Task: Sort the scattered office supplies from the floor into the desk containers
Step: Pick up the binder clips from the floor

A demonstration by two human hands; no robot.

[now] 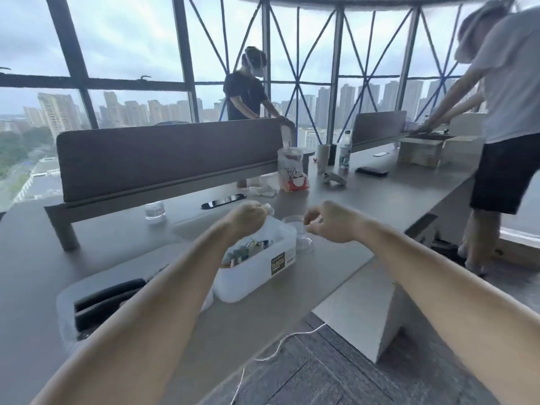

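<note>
Head view: both forearms reach out over the desk point(380, 200).
floor: white cord point(277, 344) lies loose on the carpet below the desk edge; no other loose supplies show there.
left tray: clear tray point(67, 299) at the near desk corner, with black tube-like items inside.
bin: white plastic bin point(280, 267) on the desk under the left forearm, holding small mixed supplies point(248, 248); too blurred to name one by one.
handling: by their size the bits should be light, stiff and easy to fumble. Fingertip pinch, release low over the bin. The bin looks thin and light and would likely slide on the smooth top if knocked.
left hand point(248, 219): over the bin's far end, fingers curled in, small pale piece point(268, 207) at the tips, looks pinched.
right hand point(330, 222): above the clear cup point(302, 244), thumb and fingers nearly closed; cannot tell if anything is between them.
beyond: snack bag point(292, 175), bottle point(345, 153), two other people at the desks.
</note>
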